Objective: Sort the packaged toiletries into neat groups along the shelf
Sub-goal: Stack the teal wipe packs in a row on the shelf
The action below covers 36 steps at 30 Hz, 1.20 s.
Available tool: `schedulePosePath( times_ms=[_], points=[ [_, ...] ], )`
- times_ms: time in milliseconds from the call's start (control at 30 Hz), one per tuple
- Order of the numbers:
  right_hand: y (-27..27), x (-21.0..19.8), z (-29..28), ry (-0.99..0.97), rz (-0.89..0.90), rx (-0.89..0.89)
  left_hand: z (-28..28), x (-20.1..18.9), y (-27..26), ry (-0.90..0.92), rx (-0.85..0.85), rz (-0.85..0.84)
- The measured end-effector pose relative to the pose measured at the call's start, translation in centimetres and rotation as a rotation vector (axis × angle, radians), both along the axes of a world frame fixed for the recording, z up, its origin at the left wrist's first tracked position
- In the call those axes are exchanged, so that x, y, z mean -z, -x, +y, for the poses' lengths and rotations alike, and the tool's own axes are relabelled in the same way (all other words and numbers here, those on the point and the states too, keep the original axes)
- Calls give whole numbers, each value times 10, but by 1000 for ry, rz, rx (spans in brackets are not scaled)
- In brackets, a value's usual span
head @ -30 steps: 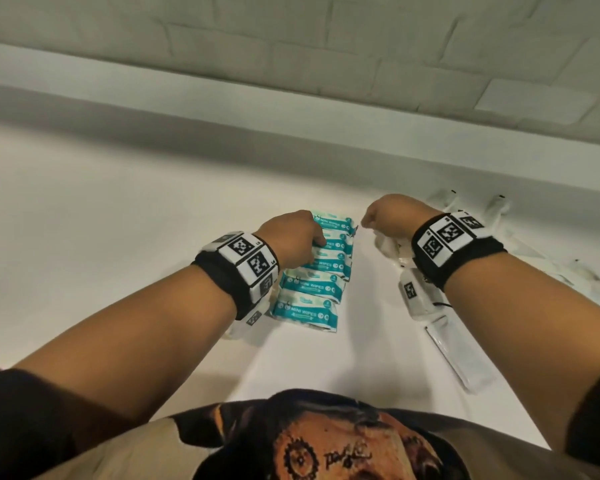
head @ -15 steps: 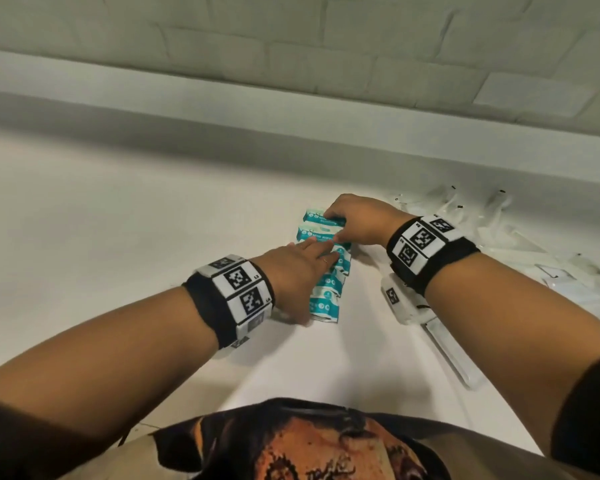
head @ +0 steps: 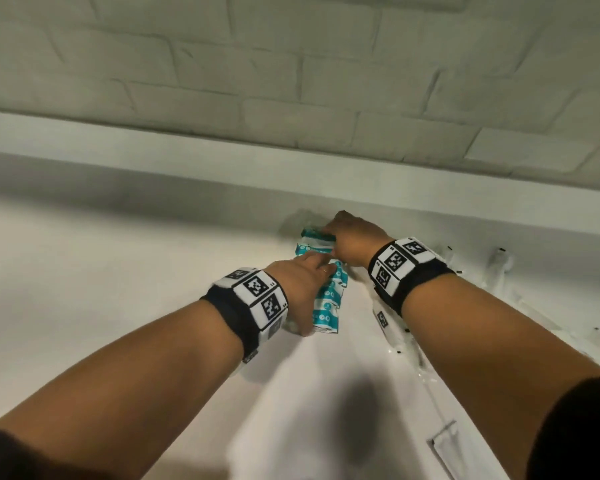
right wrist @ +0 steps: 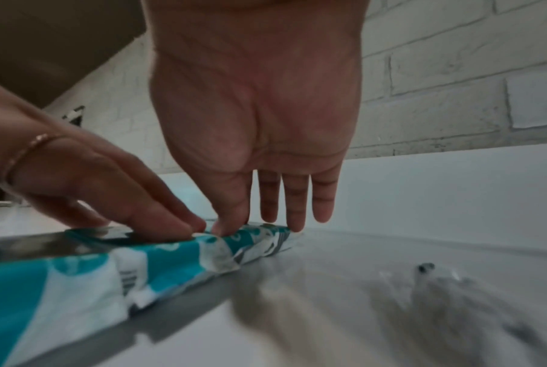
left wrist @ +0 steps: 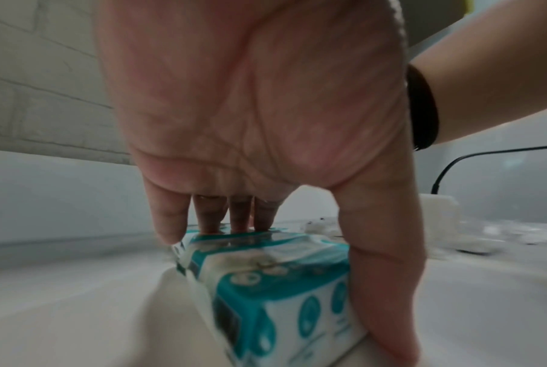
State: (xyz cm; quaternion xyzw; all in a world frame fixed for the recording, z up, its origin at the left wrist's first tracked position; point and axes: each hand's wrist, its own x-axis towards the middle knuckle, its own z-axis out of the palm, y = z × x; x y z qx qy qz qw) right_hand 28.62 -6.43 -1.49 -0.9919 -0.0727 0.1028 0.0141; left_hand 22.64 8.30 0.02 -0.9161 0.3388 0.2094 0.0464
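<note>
A row of teal-and-white wipe packs (head: 329,301) runs from near to far on the white shelf (head: 118,289), its far end close to the back ledge. My left hand (head: 303,282) lies over the near part of the wipe packs (left wrist: 275,285): straight fingers (left wrist: 234,213) press on top, and the thumb runs down the right side. My right hand (head: 352,239) is at the far end, its straight fingertips (right wrist: 297,213) touching the last of the wipe packs (right wrist: 171,258). The left hand's fingers (right wrist: 133,206) meet it there.
Clear-wrapped white toiletries (head: 499,268) lie scattered on the right of the shelf, and one flat packet (head: 392,329) sits under my right wrist. Another packet (head: 447,448) lies near the front right. A low white ledge (head: 222,174) and a brick wall bound the back.
Both hands came from beside the packs onto the row. The row has slid toward the back ledge and its packs are bunched closer together.
</note>
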Motion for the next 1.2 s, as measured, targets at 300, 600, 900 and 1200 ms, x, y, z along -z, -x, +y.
schedulePosePath(
  times_ms=[300, 600, 900, 1200],
  points=[
    [-78, 2, -21, 14, -26, 62, -26, -7, -88, 119, -74, 102],
    [-88, -2, -31, -30, 18, 26, -25, -1, -111, 35, -15, 156],
    [-54, -28, -73, -1441, 51, 876, -8, -11, -123, 702, -663, 410],
    [-42, -12, -32, -1635, 295, 871, -28, 36, -147, 1097, -952, 749]
  ],
)
